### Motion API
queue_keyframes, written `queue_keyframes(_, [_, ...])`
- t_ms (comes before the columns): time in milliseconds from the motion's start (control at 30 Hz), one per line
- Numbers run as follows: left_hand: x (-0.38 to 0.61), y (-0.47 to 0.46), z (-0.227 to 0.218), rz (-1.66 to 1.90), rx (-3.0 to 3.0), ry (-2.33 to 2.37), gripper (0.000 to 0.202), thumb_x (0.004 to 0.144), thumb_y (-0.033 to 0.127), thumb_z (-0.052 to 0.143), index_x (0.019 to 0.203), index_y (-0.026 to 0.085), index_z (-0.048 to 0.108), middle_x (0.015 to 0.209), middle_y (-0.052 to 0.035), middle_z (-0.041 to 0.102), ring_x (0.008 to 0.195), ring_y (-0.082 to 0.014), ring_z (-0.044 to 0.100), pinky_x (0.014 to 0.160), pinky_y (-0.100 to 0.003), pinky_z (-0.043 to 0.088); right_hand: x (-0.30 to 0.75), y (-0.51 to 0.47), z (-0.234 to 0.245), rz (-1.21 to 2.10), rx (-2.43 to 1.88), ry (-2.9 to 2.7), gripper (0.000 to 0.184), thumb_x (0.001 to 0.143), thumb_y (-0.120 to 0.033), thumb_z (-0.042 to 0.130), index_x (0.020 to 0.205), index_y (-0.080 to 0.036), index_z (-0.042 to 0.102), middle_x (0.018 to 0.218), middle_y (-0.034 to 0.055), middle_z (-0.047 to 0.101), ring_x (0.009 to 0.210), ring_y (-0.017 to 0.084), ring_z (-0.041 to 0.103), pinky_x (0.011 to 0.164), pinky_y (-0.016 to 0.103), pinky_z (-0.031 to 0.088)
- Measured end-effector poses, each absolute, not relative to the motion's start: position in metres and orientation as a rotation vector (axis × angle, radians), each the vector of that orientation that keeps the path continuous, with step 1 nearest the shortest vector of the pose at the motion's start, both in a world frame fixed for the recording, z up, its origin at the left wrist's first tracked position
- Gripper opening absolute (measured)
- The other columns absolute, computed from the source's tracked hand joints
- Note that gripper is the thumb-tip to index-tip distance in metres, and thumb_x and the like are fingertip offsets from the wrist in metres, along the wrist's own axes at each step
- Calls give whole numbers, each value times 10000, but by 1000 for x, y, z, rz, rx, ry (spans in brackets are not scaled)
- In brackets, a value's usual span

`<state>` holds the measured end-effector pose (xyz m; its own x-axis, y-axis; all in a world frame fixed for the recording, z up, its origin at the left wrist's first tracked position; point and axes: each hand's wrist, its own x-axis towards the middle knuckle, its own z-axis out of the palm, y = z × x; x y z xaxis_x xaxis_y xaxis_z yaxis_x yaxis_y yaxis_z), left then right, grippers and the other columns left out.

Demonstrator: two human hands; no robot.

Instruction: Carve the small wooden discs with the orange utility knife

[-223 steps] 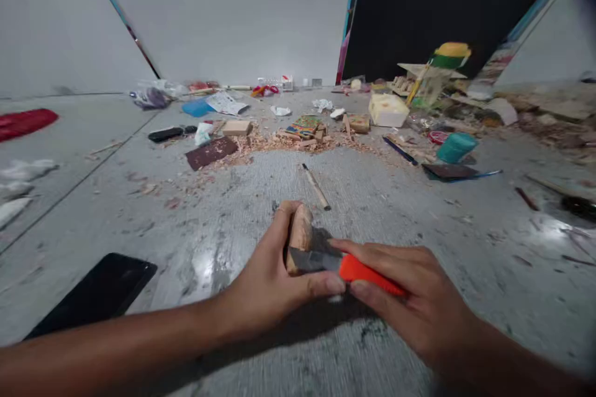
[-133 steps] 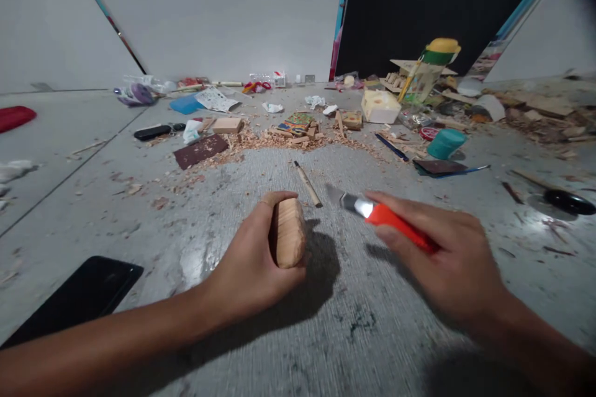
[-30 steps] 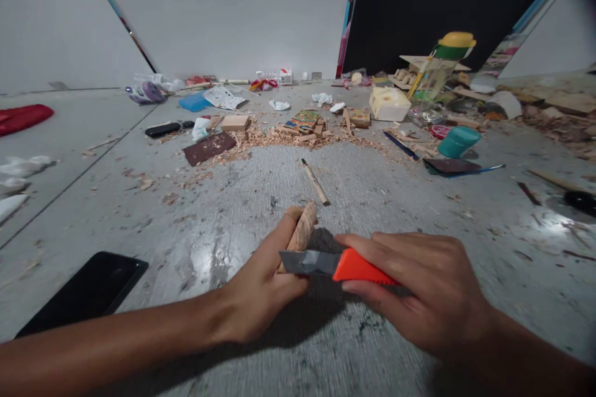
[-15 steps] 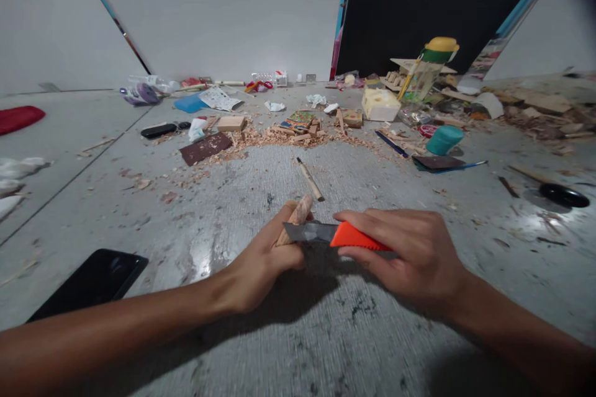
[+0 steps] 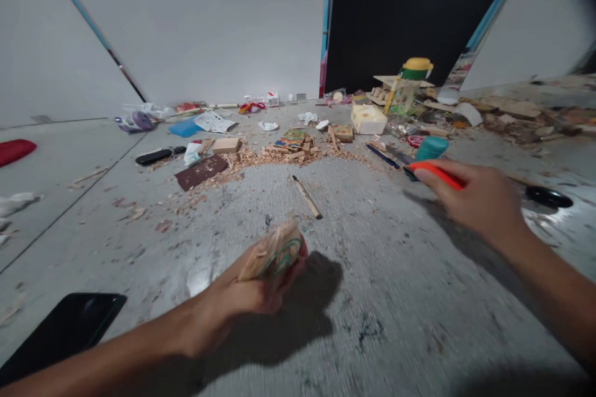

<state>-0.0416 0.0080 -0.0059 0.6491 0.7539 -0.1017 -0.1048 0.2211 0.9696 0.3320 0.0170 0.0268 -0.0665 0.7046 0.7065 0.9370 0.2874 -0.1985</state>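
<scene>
1. I see left hand (image 5: pixel 254 288) curled around wood block (image 5: pixel 270 251), which sits between thumb and fingers; green curved line (image 5: pixel 289 250) on its face, blurred.
2. Right hand (image 5: pixel 487 201) grips orange-handled knife (image 5: pixel 440 173), well apart from block.
3. Far: printed sheet (image 5: pixel 214 121), too small for me to read.

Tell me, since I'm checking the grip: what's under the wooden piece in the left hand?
Under the wooden piece, part of the left hand shows, above the grey floor. The palm and the wood's underside are covered.
</scene>
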Motion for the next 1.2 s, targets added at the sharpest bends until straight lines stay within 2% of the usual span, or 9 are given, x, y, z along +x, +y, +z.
queue_keyframes(100, [-27, 6, -7, 629, 1142, 545, 409, 731, 397, 744, 1093, 217, 686, 978, -78, 705, 749, -188, 563, 612, -289, 437, 319, 10, 25, -333, -1454, -1875, 467, 1121, -642, 553, 1114, -286, 856, 988, 92, 867, 726, 310, 787, 597, 415, 548])
queue_keyframes(200, [-15, 7, -10, 665, 1041, 473, 475, 756, 389, 760, 1186, 228, 639, 1020, -76, 713, 656, -146, 519, 552, -273, 386, 290, -7, 21, -149, -1333, -2003, 392, 1139, -592, 538, 1144, -306, 808, 1070, 53, 869, 864, 301, 828, 726, 436, 631])
queue_keyframes(300, [-15, 8, -16, 673, 1023, 482, 487, 750, 361, 780, 1196, 229, 637, 1078, -72, 704, 667, -145, 551, 573, -287, 387, 270, -22, 23, 3, -1221, -2144, 275, 1138, -474, 566, 1187, -287, 761, 1061, 17, 869, 835, 237, 832, 692, 364, 621])
queue_keyframes(433, [-20, 7, -17, 655, 1112, 580, 430, 795, 369, 791, 1169, 236, 623, 902, -15, 638, 729, -167, 528, 638, -297, 367, 250, -36, 28, 74, -1134, -2252, 217, 1130, -389, 563, 1145, -250, 729, 995, -18, 857, 771, 175, 810, 672, 320, 575])
queue_keyframes(633, [-19, 3, 3, 626, 1418, 618, 285, 791, 231, 726, 954, 235, 493, 923, 0, 532, 882, -201, 483, 808, -348, 446, 226, -39, 36, 309, -987, -2361, 188, 1129, -331, 566, 1102, -221, 716, 932, -36, 802, 713, 131, 730, 621, 294, 492])
queue_keyframes(733, [-21, 1, 7, 688, 1546, 680, 254, 886, 287, 687, 964, 240, 450, 926, 2, 494, 851, -195, 449, 783, -357, 432, 223, -40, 37, 254, -955, -2348, 186, 1129, -334, 580, 1092, -211, 714, 899, -33, 785, 658, 126, 686, 584, 295, 465])
queue_keyframes(867, [-26, -2, 4, 737, 1695, 761, 235, 956, 315, 621, 1118, 237, 470, 944, 8, 491, 849, -200, 447, 779, -373, 420, 220, -47, 32, 69, -952, -2313, 203, 1152, -344, 553, 1089, -210, 692, 874, -19, 795, 629, 145, 708, 541, 316, 476])
queue_keyframes(1067, [-21, -6, 4, 774, 1716, 845, 192, 910, 320, 572, 1058, 233, 487, 939, -5, 523, 860, -215, 481, 782, -391, 443, 220, -49, 24, -15, -955, -2235, 214, 1156, -338, 579, 1321, -228, 661, 969, 10, 845, 660, 151, 759, 535, 300, 501])
queue_keyframes(1200, [-14, -5, 4, 696, 1674, 1012, 211, 866, 336, 579, 1025, 236, 484, 941, -18, 541, 850, -227, 511, 760, -395, 458, 238, -42, 21, 18, -1019, -2257, 286, 1122, -390, 625, 1339, -233, 724, 933, 46, 833, 729, 201, 775, 615, 299, 554])
